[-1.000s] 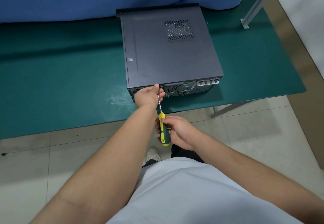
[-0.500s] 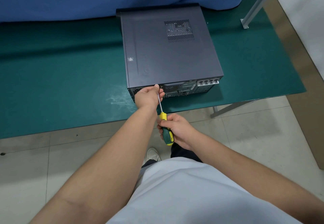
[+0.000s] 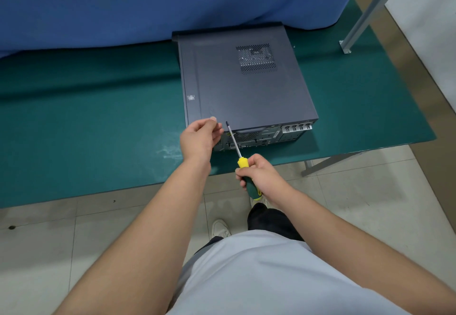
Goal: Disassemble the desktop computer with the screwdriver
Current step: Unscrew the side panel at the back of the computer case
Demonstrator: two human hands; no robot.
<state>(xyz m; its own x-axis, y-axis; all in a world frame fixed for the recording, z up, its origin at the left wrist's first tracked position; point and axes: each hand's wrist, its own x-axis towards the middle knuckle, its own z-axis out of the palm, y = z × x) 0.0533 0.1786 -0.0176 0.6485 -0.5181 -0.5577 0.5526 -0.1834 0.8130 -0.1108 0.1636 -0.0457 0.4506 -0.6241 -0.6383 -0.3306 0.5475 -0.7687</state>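
Note:
A dark grey desktop computer case (image 3: 246, 92) lies flat on the green table (image 3: 86, 129), its rear panel of ports facing me at the table's front edge. My right hand (image 3: 262, 179) grips the green and yellow handle of the screwdriver (image 3: 243, 162). The bare shaft points up and left, and its tip hangs free over the case's near edge. My left hand (image 3: 201, 138) is just left of the tip, over the case's near left corner. Its thumb and fingers pinch together on a small pale thing that looks like a screw (image 3: 213, 118).
A blue cloth (image 3: 148, 6) hangs along the back of the table, right behind the case. A slanted metal post (image 3: 365, 13) is fixed at the table's far right. Tiled floor (image 3: 357, 191) and my shoes lie below the front edge.
The screwdriver tip has come off the rear panel and risen above the case edge. My left hand has let go of the shaft, moved left and up, and now pinches its fingertips together.

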